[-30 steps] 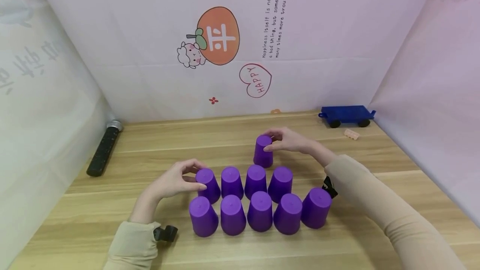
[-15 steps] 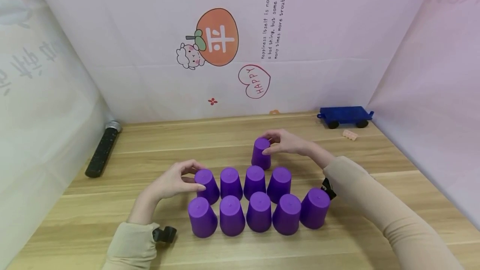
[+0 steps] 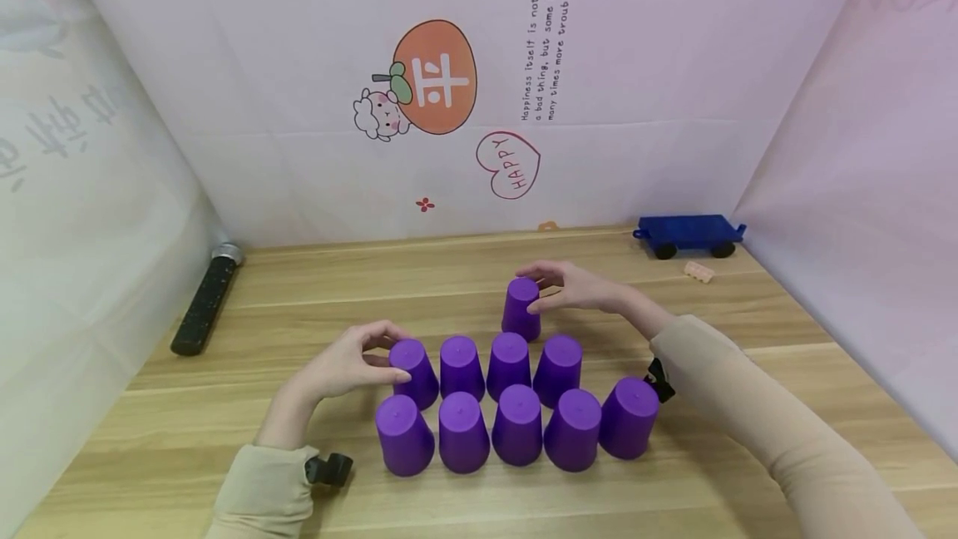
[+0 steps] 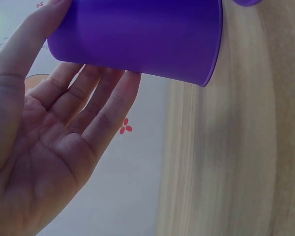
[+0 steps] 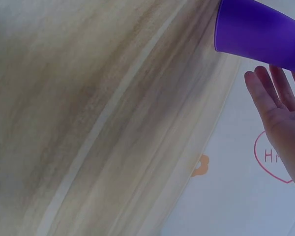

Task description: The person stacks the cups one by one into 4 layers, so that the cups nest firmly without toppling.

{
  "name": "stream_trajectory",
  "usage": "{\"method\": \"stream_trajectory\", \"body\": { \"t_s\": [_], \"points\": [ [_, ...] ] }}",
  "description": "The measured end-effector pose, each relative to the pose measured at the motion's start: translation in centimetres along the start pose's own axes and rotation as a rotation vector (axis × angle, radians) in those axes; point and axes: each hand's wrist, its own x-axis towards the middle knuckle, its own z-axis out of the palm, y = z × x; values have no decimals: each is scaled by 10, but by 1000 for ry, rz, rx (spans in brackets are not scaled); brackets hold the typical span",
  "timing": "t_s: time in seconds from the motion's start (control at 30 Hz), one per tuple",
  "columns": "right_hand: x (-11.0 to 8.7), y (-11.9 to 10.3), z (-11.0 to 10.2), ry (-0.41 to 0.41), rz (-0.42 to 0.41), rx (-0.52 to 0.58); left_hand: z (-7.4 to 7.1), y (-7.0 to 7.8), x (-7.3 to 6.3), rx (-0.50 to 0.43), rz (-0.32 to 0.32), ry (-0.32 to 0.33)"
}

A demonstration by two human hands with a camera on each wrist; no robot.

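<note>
Several purple cups stand upside down on the wooden table. My left hand (image 3: 352, 363) is at the leftmost cup of the middle row (image 3: 416, 373), thumb on its near side and fingers reaching behind. The left wrist view shows that cup (image 4: 137, 37) between the thumb and the fingertips. Farther back, my right hand (image 3: 575, 285) holds a single cup (image 3: 520, 306) at its right side, with the thumb in front. In the right wrist view, some fingertips lie just off this cup's wall (image 5: 260, 34); the thumb is out of that view.
A front row of cups (image 3: 518, 427) stands nearest me, its rightmost cup (image 3: 629, 418) near my right sleeve. A black microphone (image 3: 205, 302) lies at left. A blue toy wagon (image 3: 690, 231) and a small pale brick (image 3: 699, 272) are at back right. Printed cloth walls (image 3: 299, 181) surround the table.
The back cup has shifted slightly left and nearer the row. The right thumb has since drawn back a little to the right along it. My left hand stays at its cup.
</note>
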Motion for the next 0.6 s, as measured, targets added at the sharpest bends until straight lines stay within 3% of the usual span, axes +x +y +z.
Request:
{"method": "stream_trajectory", "body": {
  "t_s": [0.6],
  "points": [
    [-60,12,-22,57,-71,15,-1,-1,0,8,0,16]
  ]
}}
